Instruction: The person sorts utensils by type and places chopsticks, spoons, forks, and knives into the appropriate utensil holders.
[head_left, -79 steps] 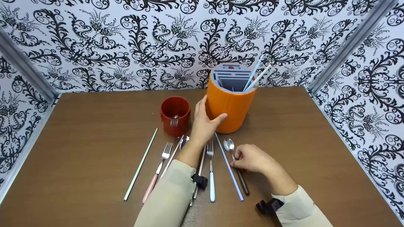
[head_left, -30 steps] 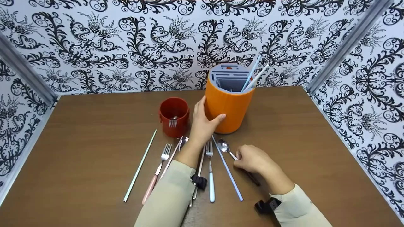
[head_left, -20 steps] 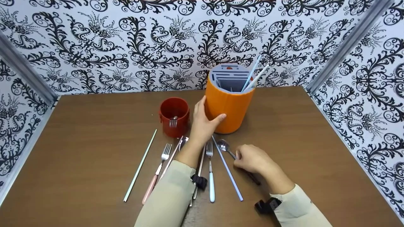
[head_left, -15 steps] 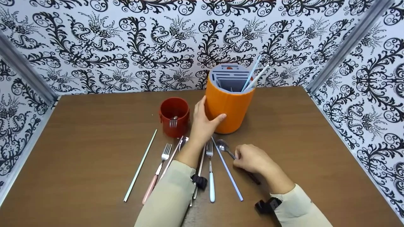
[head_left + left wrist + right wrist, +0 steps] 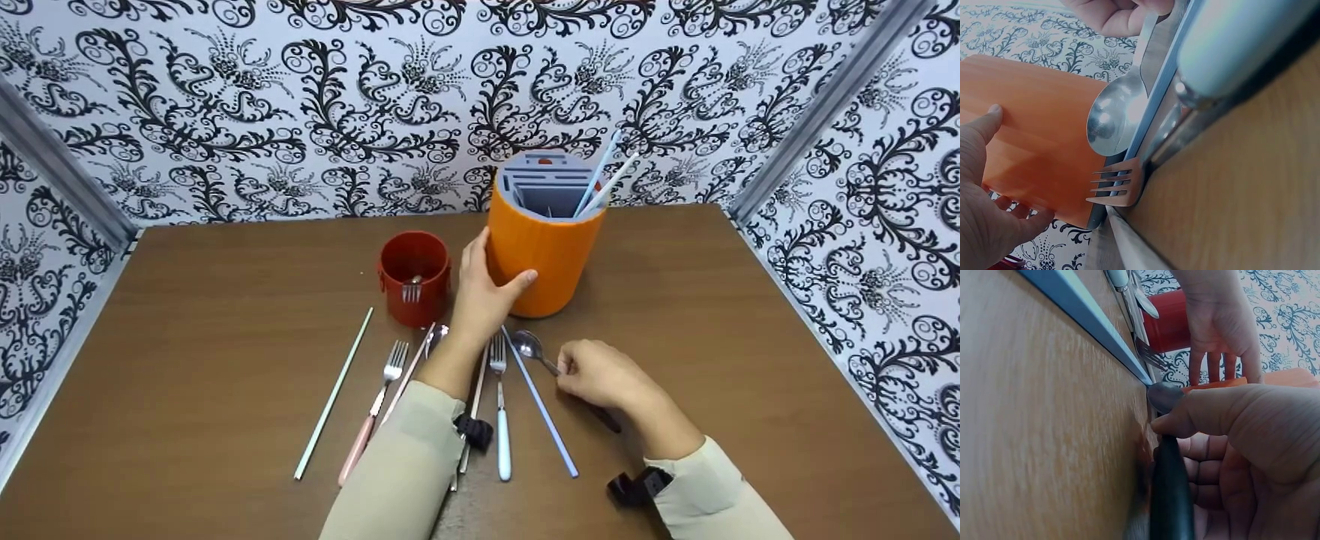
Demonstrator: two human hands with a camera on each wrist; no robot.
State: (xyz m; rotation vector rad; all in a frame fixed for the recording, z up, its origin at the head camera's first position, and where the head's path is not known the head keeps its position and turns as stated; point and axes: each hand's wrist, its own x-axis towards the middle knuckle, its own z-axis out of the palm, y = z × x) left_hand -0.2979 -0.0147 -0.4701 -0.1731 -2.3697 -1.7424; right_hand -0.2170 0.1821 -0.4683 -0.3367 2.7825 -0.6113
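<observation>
The dark-handled spoon (image 5: 527, 345) is pinched between thumb and fingers of the right hand (image 5: 600, 373), its bowl just beside the blue chopstick (image 5: 541, 405). The orange holder (image 5: 551, 262), positioned toward the rear edge of the table (image 5: 750, 352), is touched by the left hand (image 5: 484, 296), digits spread apart. Rightward, table surface is extended to the side edge.

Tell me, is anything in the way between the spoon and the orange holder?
Nothing I can see stands between the spoon in the right hand and the orange holder. The blue stick lies beside the spoon's bowl, and the left hand holds the holder's left side. Up top, two pale sticks lean in its opening.
</observation>
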